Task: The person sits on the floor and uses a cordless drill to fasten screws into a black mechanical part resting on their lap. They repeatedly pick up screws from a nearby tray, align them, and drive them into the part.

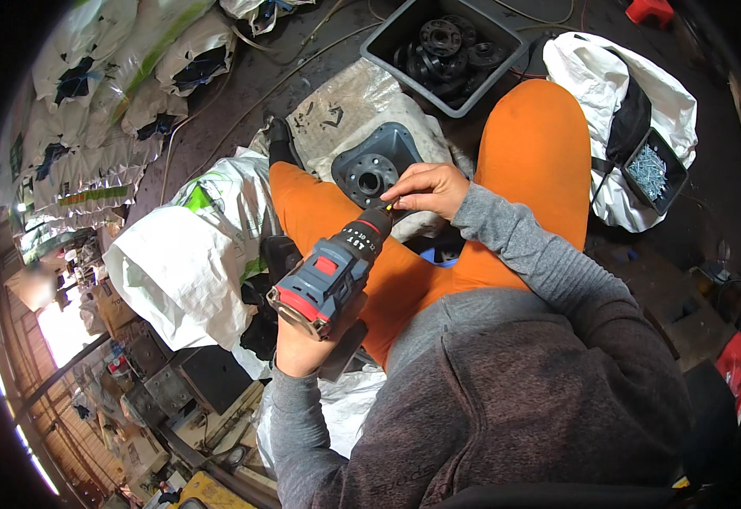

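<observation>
A cordless drill (326, 276), grey with red trim, is held by its handle in my left hand (304, 349), the fingers wrapped round it. Its chuck points away from me and slightly right. My right hand (435, 190) is closed in a pinch right at the chuck's tip, where a small yellow spot shows; what the fingertips hold is too small to make out. Just beyond the chuck, a grey squarish plastic part (400, 142) with a round, holed flange lies between my legs on a pale cloth (328, 144).
At the far side stands a grey bin (470, 103) of black round flanged parts (441, 38). To the right, a black tray (674, 197) of screws (649, 172) rests against a white sack (583, 64). Another white sack (175, 271) sits left; filled bags (99, 76) are stacked far left. Cables (290, 72) cross the floor.
</observation>
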{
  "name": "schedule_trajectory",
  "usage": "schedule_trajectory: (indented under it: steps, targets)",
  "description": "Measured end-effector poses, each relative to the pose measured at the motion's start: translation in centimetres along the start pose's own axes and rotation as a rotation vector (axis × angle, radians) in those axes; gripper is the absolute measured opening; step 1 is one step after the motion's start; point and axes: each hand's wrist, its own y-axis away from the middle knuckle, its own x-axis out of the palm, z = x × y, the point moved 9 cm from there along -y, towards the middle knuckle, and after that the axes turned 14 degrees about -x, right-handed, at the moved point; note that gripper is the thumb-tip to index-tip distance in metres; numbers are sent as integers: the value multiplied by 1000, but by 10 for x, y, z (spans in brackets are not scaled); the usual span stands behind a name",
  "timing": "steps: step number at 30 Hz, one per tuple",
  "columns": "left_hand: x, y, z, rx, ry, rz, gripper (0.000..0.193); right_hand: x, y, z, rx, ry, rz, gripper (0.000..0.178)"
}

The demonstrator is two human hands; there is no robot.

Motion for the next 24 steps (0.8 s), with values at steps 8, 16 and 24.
schedule_trajectory:
  steps: [8,16,24]
  targets:
    - [-7,2,28,-216,-33,91,33,8,-1,10,0,69,84,41]
    - [-7,-9,24,-172,-60,215,30,29,2,25,-286,491,342,66]
    - [0,-28,28,-41,-99,147,30,5,-11,11,-265,543,81,88]
